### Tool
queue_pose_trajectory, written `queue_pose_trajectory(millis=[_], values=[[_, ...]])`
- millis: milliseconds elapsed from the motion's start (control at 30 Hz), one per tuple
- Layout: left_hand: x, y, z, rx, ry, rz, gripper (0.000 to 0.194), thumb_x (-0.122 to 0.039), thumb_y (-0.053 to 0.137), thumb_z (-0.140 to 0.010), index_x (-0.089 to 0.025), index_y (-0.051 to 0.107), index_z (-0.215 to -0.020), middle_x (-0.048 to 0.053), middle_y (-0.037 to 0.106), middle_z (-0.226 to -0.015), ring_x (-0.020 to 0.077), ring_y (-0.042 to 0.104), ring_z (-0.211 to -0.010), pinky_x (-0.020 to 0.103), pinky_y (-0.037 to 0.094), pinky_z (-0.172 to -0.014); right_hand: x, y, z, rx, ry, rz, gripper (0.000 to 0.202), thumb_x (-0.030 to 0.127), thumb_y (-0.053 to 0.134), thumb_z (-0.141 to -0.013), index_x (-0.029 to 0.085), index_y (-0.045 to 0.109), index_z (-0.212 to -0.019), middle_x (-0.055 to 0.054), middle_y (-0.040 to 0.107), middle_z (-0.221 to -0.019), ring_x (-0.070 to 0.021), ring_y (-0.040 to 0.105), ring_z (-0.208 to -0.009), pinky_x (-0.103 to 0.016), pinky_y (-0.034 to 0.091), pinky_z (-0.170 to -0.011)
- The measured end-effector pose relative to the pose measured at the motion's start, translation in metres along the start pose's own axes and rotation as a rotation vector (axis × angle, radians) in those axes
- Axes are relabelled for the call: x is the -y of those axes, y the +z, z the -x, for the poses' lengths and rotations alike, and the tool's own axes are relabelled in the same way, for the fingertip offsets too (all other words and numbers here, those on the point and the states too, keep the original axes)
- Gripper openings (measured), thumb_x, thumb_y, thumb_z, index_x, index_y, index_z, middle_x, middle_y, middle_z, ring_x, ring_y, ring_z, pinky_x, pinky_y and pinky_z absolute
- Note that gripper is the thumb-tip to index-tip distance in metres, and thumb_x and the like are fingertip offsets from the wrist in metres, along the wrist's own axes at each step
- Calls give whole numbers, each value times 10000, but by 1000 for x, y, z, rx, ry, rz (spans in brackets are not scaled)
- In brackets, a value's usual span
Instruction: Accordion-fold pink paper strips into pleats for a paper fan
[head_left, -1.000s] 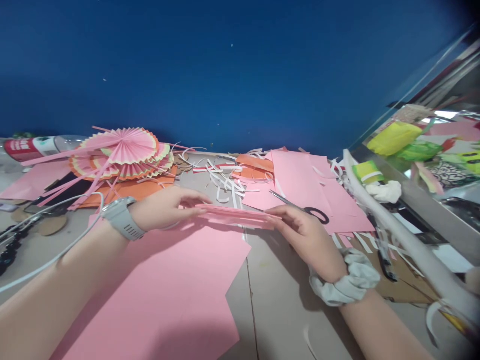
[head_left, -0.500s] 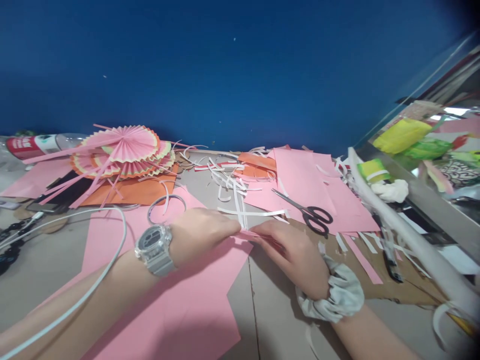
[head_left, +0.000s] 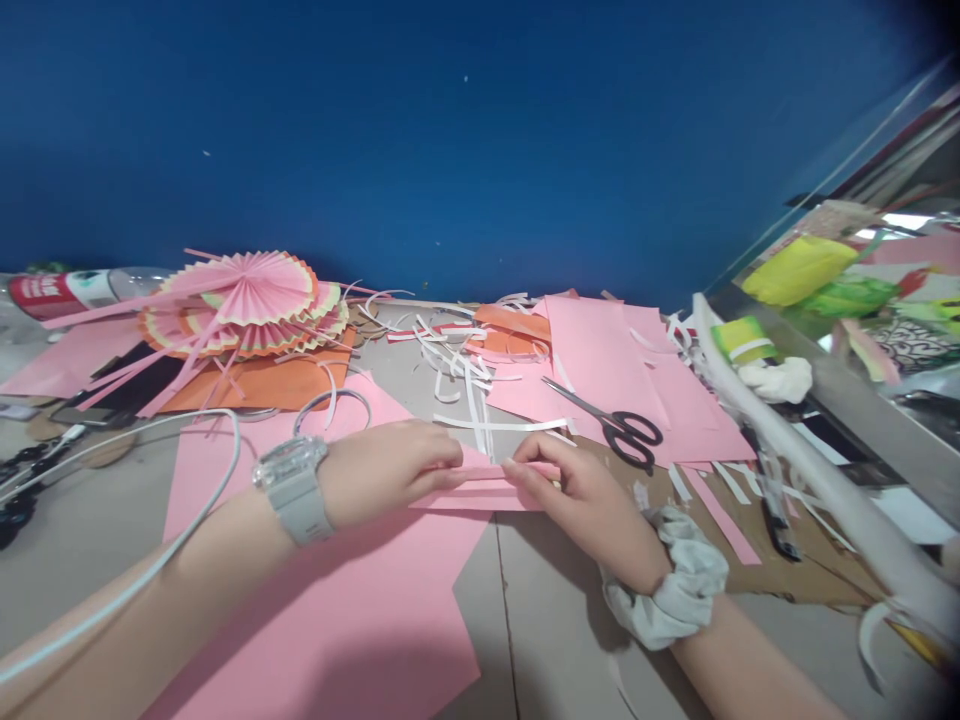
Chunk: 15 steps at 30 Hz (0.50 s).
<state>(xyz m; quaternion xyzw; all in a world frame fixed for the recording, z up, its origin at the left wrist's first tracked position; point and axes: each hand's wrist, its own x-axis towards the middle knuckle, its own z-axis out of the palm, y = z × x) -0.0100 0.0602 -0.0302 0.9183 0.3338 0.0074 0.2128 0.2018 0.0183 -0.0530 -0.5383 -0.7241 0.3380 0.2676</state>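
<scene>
Between my hands stretches a narrow pink paper strip (head_left: 484,490) with folds running along its length. My left hand (head_left: 397,465), with a clear watch on its wrist, pinches the strip's left part. Its right part is pinched by the thumb and fingers of my right hand (head_left: 574,490), which has a pale scrunchie at the wrist. A large pink sheet (head_left: 337,620) lies beneath my left arm. Black-handled scissors (head_left: 619,430) rest partly open on pink paper beyond my right hand. White paper strips (head_left: 476,405) lie just past my fingers.
Pleated paper rosettes (head_left: 251,290) with pink strips sit at the back left, beside a bottle with a red label (head_left: 56,293). A white cable (head_left: 217,500) crosses over my left forearm. Cardboard (head_left: 697,540) and a cutter (head_left: 780,525) lie to the right. A blue wall (head_left: 450,150) rises behind.
Both hands have turned and drawn slightly apart. The folded pink strip, mostly hidden between the fingers before, now shows its long face and creases.
</scene>
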Motion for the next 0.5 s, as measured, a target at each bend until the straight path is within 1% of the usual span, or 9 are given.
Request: queue_pose_trajectory(millis=[100,167,233,333,500], values=[[-8,11,-1,-46,-47,-95,207,-188,378,-877,-176,552,-765,27,587,-765,178,540,-748,280,389,-653,0,3,0,-4,25,-2,228,336,448,-878,207,455,-691,38,511,-628,-125,482,-600,-238,366,-567],[-15,19,-1,-79,-103,-120,208,-96,347,-851,-163,544,-864,52,587,-820,194,538,-768,312,405,-673,-1,4,0,-33,33,23,232,338,444,-881,205,453,-691,38,512,-629,-125,481,-603,-241,363,-578],[-20,25,-2,-112,-138,-148,217,-65,348,-832,-137,518,-946,87,572,-905,219,525,-826,356,414,-726,-1,5,1,-69,20,62,222,329,432,-887,204,466,-707,29,527,-655,-133,489,-626,-249,362,-593],[-24,30,-5,-138,-155,-174,174,-125,335,-868,-137,501,-920,91,544,-918,228,505,-822,380,425,-723,-4,5,1,-102,-52,161,188,293,408,-902,204,497,-763,2,553,-736,-156,501,-709,-272,364,-651],[-21,30,-6,-137,-126,-167,251,-253,260,-928,-180,489,-859,44,520,-895,201,498,-804,337,445,-685,-7,5,-1,-125,-256,410,159,253,421,-899,183,531,-807,-47,541,-855,-200,468,-847,-343,325,-793]])
